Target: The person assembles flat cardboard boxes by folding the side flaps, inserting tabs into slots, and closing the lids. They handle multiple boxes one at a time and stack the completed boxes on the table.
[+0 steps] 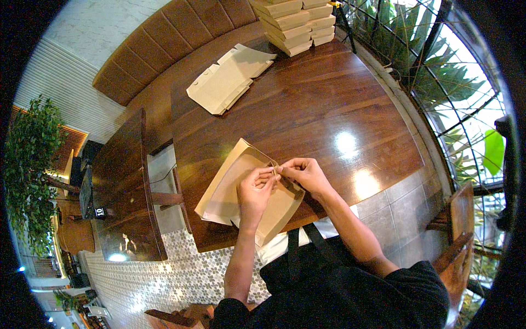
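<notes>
A partly folded brown cardboard box [230, 170] rests on the wooden table near its front edge, its left side wall standing up. Both my hands meet at the right side of this box. My left hand [256, 186] reaches over the inside, with its fingers pinching the edge of the box's flap. My right hand [306, 174] pinches the same flap from the right, thumb and fingertips pressed together. The fingertips almost touch, and the exact fold between them is partly hidden.
Flat unfolded cardboard sheets [227, 79] lie in a pile at the far side of the table [307, 109]. Stacks of folded boxes [298, 24] stand at the back right. A second table [120, 192] is to the left, a wooden chair [460, 236] to the right.
</notes>
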Motion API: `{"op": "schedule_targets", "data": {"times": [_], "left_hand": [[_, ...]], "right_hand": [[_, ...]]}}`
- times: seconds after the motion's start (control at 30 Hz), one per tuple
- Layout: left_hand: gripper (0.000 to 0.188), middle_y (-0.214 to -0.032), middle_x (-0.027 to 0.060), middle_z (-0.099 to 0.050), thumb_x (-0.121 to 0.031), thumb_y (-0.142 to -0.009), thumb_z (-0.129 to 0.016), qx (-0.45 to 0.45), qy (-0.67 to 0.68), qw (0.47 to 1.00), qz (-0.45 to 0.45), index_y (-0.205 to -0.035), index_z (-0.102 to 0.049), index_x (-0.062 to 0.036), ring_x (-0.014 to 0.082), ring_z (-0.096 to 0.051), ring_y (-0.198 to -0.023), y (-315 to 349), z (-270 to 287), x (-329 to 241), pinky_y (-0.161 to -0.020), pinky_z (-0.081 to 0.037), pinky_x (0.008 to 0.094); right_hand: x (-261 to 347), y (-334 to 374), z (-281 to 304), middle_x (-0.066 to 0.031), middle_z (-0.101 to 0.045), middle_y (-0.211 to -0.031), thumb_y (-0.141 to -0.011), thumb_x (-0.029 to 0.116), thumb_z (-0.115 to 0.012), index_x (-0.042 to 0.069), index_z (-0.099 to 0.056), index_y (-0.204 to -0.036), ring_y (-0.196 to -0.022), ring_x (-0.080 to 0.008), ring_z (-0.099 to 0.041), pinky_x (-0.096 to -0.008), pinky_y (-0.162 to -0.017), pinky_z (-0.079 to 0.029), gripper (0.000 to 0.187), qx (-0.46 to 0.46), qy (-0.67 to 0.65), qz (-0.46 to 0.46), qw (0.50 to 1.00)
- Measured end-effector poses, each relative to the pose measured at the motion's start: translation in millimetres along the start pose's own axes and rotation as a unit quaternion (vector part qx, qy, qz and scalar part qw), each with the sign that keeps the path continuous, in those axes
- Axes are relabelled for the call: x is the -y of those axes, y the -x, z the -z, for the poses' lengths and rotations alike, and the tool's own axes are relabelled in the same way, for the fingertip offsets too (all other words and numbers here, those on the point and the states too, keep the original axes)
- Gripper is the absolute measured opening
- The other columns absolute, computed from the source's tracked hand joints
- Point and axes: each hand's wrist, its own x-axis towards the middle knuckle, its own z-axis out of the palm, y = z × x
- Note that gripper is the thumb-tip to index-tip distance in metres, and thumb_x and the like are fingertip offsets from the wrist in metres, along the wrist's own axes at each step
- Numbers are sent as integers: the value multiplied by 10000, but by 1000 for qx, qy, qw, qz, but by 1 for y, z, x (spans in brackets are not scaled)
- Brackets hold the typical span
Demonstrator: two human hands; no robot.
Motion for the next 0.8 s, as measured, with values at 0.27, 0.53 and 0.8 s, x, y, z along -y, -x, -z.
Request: {"op": "schedule_targets", "data": {"times": [0.27,0.53,0.8], "left_hand": [[577,-1162,133,-730,-331,-1053,-676,134,-31,990,25,-1487,-550,28,123,-667,-1048,15,8,-9,-914,-568,288],[534,-1222,160,-750,-421,-1059,-641,86,-70,993,39,-1399,-647,-9,186,-726,-1084,21,32,-19,-906,-565,313],[360,-1037,90,-702,-253,-978,-778,-249,-90,963,-46,-1207,-657,-3,116,-645,-890,42,88,-17,-712,-556,272]], "right_hand": [[-3,2,14,-3,-710,-763,-937,278,-823,33,-802,-992,-671,-72,-620,-247,-617,-501,252,30,16,-28,999],[10,-6,15,-103,-775,-810,-863,182,-780,-5,-774,-909,-766,-155,-748,-348,-721,-609,194,-11,197,46,979],[36,-5,20,-213,-761,-901,-854,128,-736,-3,-725,-960,-836,-358,-764,-416,-769,-599,169,-101,295,143,939]]}}
